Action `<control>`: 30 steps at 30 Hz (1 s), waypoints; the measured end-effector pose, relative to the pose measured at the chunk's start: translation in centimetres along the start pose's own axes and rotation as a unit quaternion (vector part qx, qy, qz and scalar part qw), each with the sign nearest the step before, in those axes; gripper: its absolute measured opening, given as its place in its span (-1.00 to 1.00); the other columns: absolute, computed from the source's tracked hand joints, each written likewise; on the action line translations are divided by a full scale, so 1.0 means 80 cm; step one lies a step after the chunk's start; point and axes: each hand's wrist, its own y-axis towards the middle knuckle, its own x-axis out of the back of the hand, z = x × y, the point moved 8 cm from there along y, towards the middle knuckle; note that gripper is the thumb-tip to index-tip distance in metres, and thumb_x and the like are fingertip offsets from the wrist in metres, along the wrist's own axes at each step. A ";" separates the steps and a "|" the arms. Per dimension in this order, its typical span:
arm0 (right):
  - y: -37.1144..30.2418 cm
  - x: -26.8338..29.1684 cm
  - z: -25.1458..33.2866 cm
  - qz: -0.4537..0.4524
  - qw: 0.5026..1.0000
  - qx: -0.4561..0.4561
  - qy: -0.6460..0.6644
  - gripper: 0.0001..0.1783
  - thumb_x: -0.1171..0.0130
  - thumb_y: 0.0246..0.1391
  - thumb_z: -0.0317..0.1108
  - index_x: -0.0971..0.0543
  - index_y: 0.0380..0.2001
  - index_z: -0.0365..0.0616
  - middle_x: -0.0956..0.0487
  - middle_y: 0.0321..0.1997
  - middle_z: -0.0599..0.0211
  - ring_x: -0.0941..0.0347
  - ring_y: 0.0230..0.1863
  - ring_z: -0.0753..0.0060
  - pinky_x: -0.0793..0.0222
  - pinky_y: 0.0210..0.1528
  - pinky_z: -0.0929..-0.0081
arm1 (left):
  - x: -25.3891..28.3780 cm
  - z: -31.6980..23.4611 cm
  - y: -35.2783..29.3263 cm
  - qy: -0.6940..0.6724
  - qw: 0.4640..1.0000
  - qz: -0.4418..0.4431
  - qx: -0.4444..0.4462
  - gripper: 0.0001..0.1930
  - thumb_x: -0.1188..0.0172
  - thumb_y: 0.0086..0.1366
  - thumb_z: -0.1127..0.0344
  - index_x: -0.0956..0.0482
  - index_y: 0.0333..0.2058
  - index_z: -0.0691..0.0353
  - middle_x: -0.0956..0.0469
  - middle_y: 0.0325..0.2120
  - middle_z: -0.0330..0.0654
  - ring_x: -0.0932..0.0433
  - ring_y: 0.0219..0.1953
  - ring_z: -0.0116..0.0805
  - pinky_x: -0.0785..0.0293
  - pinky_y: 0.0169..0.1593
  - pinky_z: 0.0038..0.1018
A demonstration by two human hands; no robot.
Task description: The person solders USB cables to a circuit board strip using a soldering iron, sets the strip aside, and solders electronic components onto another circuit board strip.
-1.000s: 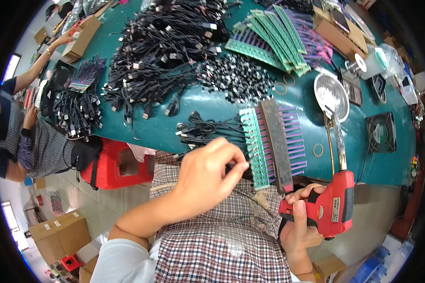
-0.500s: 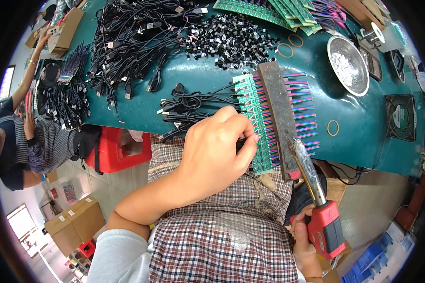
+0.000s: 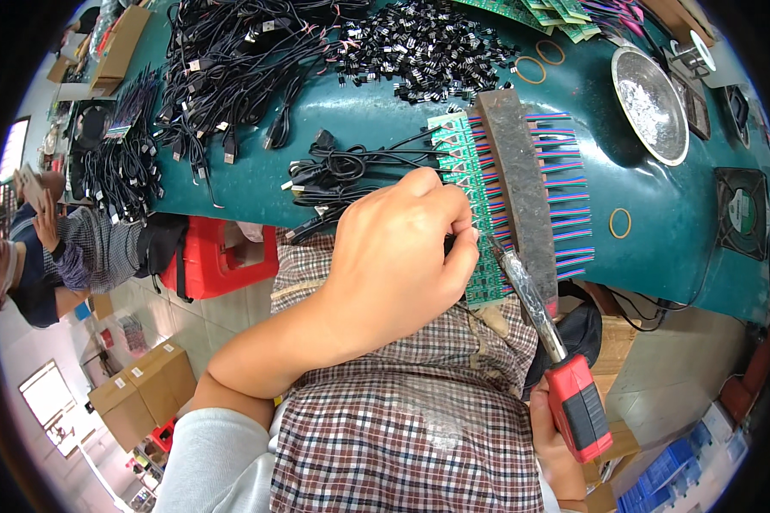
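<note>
My left hand [image 3: 402, 248] is closed in a pinch at the left edge of a green circuit board panel [image 3: 452, 137]. Between thumb and forefinger shows a bit of black cable; its end is hidden. My right hand [image 3: 549, 423] grips the handle of a red and black soldering iron [image 3: 577, 406], whose tip touches or nearly touches the panel beside my left fingertips. A dark, heavy bar [image 3: 522, 184] lies across the panel and the striped wires [image 3: 565, 184] that stick out to the right. Black USB cables [image 3: 342, 171] run from the left to the panel.
Behind lie a heap of black cables [image 3: 239, 77] and a pile of small black connectors [image 3: 428, 51]. A metal bowl [image 3: 650, 103], a solder spool [image 3: 697, 56], a rubber band [image 3: 620, 223] and a square fan [image 3: 742, 214] are at right. Another person [image 3: 85, 239] sits at left.
The soldering iron has moved left and its tip has come from over the bar to the panel by my left fingers. My left hand keeps its pinch. The other person's raised arm has lowered.
</note>
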 end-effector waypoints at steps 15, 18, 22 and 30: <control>0.025 0.000 0.028 -0.018 0.999 0.036 -0.024 -0.76 -0.38 -0.24 -0.66 -0.57 -0.42 -0.30 -0.57 -0.44 0.13 -0.56 -0.47 0.15 -0.47 -0.42 0.39 | -0.001 -0.002 0.000 -0.001 1.000 -0.015 -0.014 -0.89 -0.40 0.16 0.43 -0.62 -0.44 0.25 -0.54 -0.48 -0.16 -0.56 -0.52 -0.20 -0.45 -0.43 -0.31; 0.009 0.001 0.017 -0.016 0.999 0.019 -0.037 -0.75 -0.39 -0.24 -0.65 -0.58 -0.41 -0.29 -0.56 -0.43 0.14 -0.55 -0.47 0.14 -0.46 -0.44 0.38 | -0.002 -0.001 0.001 -0.001 1.000 -0.014 -0.015 -0.89 -0.39 0.16 0.43 -0.61 -0.45 0.25 -0.54 -0.48 -0.15 -0.58 -0.51 -0.19 -0.46 -0.43 -0.31; -0.009 0.006 -0.006 -0.026 0.998 -0.062 -0.005 -0.74 -0.42 -0.24 -0.62 -0.58 -0.40 -0.25 -0.55 -0.43 0.15 -0.54 -0.48 0.14 -0.43 -0.45 0.38 | -0.002 -0.002 0.001 0.004 1.000 -0.009 -0.012 -0.90 -0.39 0.15 0.44 -0.61 -0.45 0.25 -0.54 -0.48 -0.15 -0.61 -0.48 -0.19 -0.47 -0.42 -0.31; -0.017 0.010 -0.009 -0.040 0.995 -0.089 0.004 -0.76 -0.44 -0.20 -0.57 -0.59 -0.40 -0.24 -0.54 -0.43 0.17 -0.52 -0.47 0.15 -0.42 -0.44 0.36 | -0.001 -0.002 0.000 0.004 0.999 -0.021 -0.030 -0.90 -0.39 0.15 0.45 -0.62 -0.45 0.25 -0.55 -0.48 -0.15 -0.60 -0.51 -0.21 -0.47 -0.43 -0.32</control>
